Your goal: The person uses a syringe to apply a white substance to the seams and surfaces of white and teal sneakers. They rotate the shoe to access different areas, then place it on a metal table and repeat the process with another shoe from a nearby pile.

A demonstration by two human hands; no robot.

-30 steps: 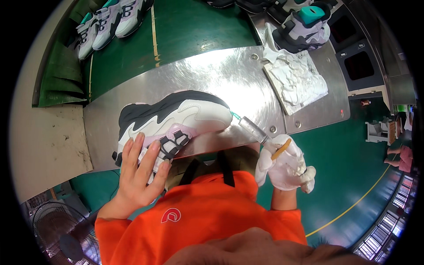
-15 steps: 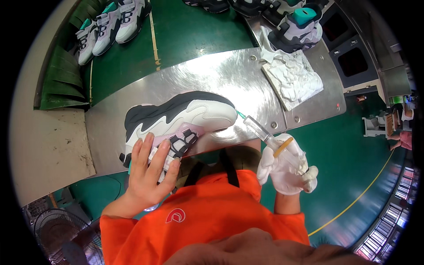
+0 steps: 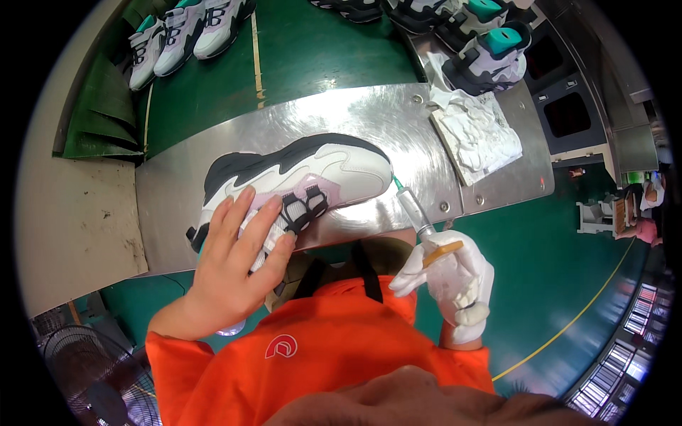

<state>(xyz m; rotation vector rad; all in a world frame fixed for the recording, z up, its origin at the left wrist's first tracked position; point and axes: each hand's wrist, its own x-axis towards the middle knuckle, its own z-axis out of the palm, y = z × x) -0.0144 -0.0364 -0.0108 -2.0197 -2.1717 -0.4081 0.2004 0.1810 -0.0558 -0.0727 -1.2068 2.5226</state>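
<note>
A white, lilac and black sneaker lies tilted on its side on the metal plate, its dark sole facing away from me and its toe to the right. My bare left hand holds it by the strapped upper, thumb and fingers laid around the tongue area. In a white glove, my right hand is closed around a clear syringe with a tan flange. The syringe's green needle tip is at the edge of the toe, where sole and upper meet; whether it touches cannot be made out.
Crumpled white cloths lie on a board to the right. Behind them sit dark and lilac shoes with teal inserts. More white sneakers stand far left on the green conveyor belt. A fan is at lower left.
The sneaker has shifted slightly right and away from me, with my left hand on it. My right hand has turned the syringe steeper and its tip has followed the toe edge.
</note>
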